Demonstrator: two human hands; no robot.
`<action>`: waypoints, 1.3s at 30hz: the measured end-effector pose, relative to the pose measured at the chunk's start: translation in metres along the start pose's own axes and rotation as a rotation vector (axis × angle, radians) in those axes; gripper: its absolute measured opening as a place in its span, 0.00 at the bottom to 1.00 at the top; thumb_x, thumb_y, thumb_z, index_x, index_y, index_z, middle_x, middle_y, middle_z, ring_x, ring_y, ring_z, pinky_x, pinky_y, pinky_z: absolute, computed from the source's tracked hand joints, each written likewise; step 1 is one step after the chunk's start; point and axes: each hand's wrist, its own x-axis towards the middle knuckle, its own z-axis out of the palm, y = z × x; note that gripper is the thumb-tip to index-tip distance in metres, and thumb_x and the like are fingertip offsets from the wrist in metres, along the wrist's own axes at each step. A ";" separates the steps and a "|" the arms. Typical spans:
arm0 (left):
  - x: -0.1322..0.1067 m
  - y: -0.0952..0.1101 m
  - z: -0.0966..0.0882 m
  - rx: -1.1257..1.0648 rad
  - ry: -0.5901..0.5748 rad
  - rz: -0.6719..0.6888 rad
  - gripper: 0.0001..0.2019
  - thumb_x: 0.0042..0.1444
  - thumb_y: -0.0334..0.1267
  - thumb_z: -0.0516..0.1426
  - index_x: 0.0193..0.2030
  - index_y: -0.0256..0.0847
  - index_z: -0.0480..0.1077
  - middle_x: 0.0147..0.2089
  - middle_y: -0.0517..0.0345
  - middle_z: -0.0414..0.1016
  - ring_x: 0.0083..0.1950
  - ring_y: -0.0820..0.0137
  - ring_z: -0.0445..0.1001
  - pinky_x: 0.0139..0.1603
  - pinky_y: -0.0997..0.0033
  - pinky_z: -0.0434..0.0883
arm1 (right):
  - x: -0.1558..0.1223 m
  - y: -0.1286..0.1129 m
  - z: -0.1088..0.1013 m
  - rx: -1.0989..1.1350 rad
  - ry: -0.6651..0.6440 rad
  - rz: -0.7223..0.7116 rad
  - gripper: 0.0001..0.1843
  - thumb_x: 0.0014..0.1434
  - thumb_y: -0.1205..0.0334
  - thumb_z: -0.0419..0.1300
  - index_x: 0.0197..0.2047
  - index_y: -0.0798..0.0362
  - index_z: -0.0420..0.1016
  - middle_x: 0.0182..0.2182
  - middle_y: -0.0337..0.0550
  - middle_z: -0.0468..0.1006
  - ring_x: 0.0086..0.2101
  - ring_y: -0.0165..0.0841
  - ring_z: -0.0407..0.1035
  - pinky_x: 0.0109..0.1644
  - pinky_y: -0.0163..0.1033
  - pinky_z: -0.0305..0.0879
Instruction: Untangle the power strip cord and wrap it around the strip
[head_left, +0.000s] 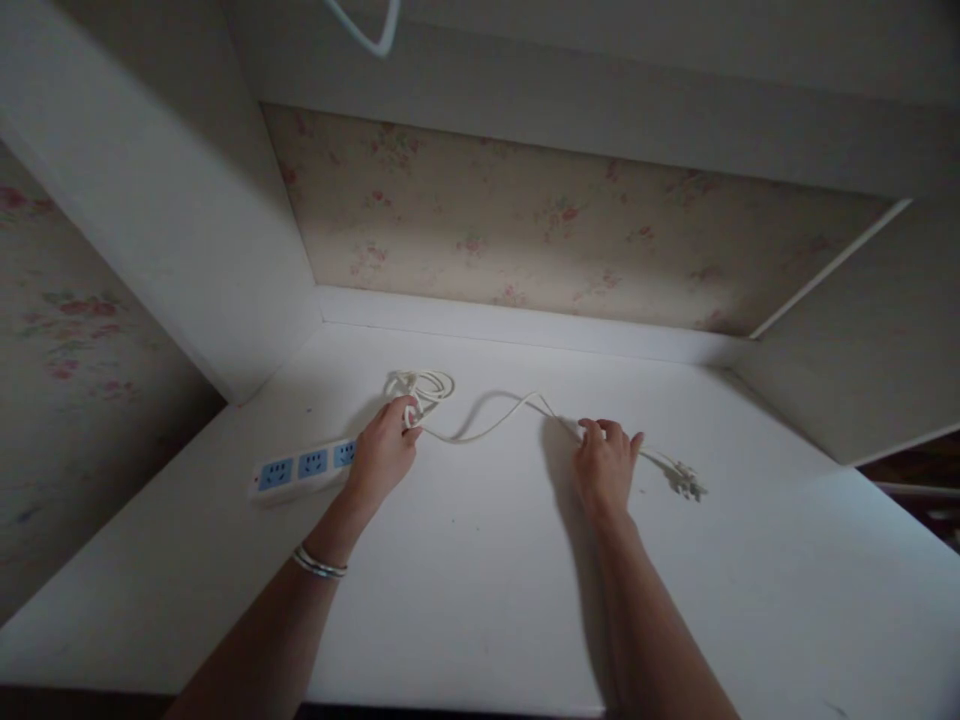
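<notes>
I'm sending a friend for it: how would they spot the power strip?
On the white surface, look left. There the power strip lies, its right end hidden by the left hand. Unlike the thin, pale cord, it is a straight white bar with blue socket panels.

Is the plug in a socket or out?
Out: the plug shows uncovered beyond the right hand, away from the power strip.

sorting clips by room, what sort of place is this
Probably a room in a home, judging by the floral wallpaper, the white desk-like surface set between pale side panels, and the power strip.
</notes>
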 end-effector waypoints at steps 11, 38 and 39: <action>-0.017 0.020 0.013 -0.135 -0.160 0.152 0.25 0.59 0.27 0.50 0.64 0.40 0.58 0.54 0.45 0.75 0.52 0.63 0.75 0.53 0.65 0.71 | -0.040 -0.126 -0.018 0.894 -0.540 0.168 0.21 0.63 0.51 0.53 0.57 0.50 0.65 0.44 0.46 0.73 0.33 0.32 0.68 0.37 0.38 0.67; -0.023 0.040 0.002 -0.033 -0.164 0.264 0.14 0.60 0.30 0.49 0.47 0.42 0.74 0.48 0.53 0.78 0.48 0.65 0.76 0.52 0.66 0.70 | -0.037 -0.115 0.012 1.000 -0.500 0.324 0.17 0.61 0.48 0.54 0.38 0.52 0.76 0.31 0.40 0.79 0.33 0.33 0.69 0.39 0.36 0.62; -0.023 0.039 0.003 -0.018 -0.170 0.273 0.14 0.61 0.31 0.49 0.48 0.42 0.73 0.48 0.53 0.78 0.48 0.66 0.76 0.51 0.67 0.70 | -0.037 -0.114 0.013 1.024 -0.495 0.327 0.17 0.62 0.49 0.53 0.38 0.52 0.75 0.32 0.41 0.79 0.33 0.33 0.69 0.40 0.36 0.62</action>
